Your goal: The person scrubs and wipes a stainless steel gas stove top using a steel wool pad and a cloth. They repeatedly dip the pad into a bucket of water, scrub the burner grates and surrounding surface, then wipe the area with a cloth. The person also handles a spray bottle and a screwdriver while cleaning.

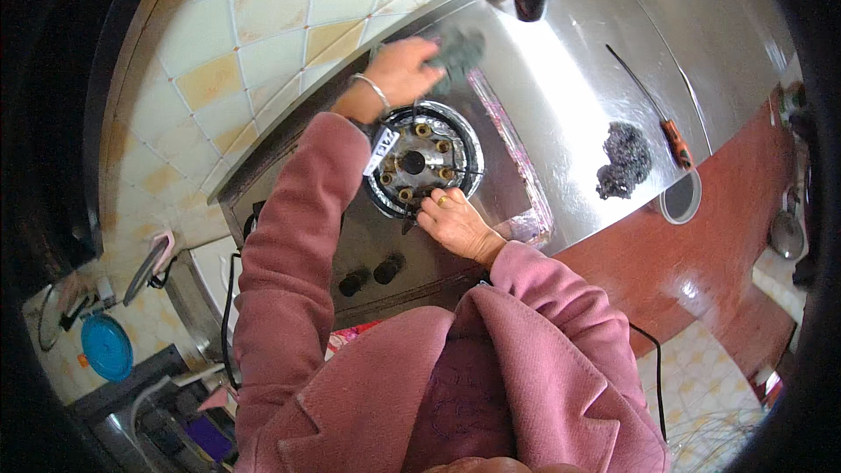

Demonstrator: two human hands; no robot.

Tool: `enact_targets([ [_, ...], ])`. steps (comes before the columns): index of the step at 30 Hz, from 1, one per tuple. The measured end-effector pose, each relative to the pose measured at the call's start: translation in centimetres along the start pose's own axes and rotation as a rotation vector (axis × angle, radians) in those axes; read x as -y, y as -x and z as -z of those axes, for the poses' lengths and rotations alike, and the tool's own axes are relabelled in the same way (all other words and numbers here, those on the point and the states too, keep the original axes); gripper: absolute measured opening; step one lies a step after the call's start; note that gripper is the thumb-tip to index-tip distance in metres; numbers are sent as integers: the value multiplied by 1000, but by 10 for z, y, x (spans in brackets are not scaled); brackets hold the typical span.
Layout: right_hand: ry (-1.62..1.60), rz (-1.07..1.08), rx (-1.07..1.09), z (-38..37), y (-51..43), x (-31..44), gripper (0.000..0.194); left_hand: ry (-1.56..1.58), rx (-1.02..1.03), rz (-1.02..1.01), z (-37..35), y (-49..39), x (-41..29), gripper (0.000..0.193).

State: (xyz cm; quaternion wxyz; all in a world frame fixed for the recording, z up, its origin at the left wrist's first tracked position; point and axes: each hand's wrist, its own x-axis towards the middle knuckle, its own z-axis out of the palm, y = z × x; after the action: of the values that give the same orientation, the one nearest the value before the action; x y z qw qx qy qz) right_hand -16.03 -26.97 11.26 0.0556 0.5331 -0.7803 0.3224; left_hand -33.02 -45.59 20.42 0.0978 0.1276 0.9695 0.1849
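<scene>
A round metal gas burner [415,161] with brass nozzles sits in a foil-lined opening of the stove top [302,243]. My left hand [404,69], wearing a silver bangle, grips a blurred grey-green cloth [458,56] beyond the burner, near the back edge. At the burner's near rim is my right hand [453,220], with a gold ring and bent fingers; what lies beneath its fingertips is hidden. Two dark stove knobs [371,274] stand at the near side of the stove top.
On the steel counter [565,144] to the right lie a steel-wool scourer [624,159] and a screwdriver [675,143] with an orange handle. A light-rimmed container [681,200] is below the counter's edge. A tiled wall [269,33] rises behind the stove. A blue lid [106,347] is at the far left.
</scene>
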Motion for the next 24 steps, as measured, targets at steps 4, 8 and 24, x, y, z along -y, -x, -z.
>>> enact_targets([
  [4, -8, 1, -29, -2, 2, 0, 8, -508, 502, 47, -30, -11, -42, 27],
  [8, -5, -4, -62, -4, 3, 0, 8, -237, 511, 39, -42, -8, -40, 30],
  [24, -3, -34, -127, 19, -2, 11, 18, 1133, -266, 192, -10, 94, -90, 27],
])
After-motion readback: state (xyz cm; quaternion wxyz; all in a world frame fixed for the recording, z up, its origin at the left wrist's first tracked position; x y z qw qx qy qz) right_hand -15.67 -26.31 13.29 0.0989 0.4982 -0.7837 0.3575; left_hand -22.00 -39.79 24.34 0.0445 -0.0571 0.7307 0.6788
